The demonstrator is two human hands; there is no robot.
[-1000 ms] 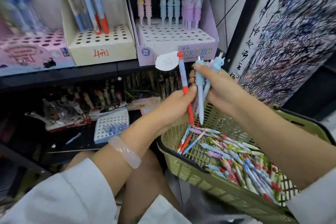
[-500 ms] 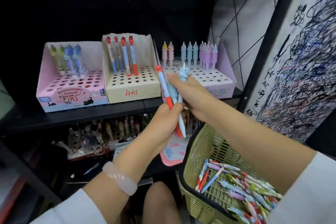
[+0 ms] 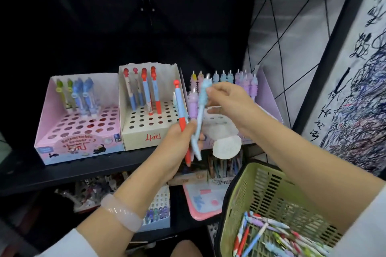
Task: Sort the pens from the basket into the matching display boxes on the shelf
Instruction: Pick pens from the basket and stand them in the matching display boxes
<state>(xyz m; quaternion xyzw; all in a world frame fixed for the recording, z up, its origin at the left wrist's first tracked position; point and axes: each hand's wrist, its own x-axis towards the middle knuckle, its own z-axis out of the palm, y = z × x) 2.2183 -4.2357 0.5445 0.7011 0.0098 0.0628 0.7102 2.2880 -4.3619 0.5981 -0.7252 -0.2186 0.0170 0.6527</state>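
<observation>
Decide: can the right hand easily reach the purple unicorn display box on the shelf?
Probably yes: the right hand, pinching the light blue pen, is directly before the purple unicorn box, with nothing between them.

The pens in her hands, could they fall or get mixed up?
Maybe. The left hand grips a red-and-blue pen along with light blue ones while the right hand pinches a light blue pen by its top; one might slip. The red-and-blue pen could land in the purple box, not the cream box.

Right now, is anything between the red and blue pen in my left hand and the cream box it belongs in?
Nothing visible: the red and blue pen stands just right of the cream box, whose front holes are open.
</observation>
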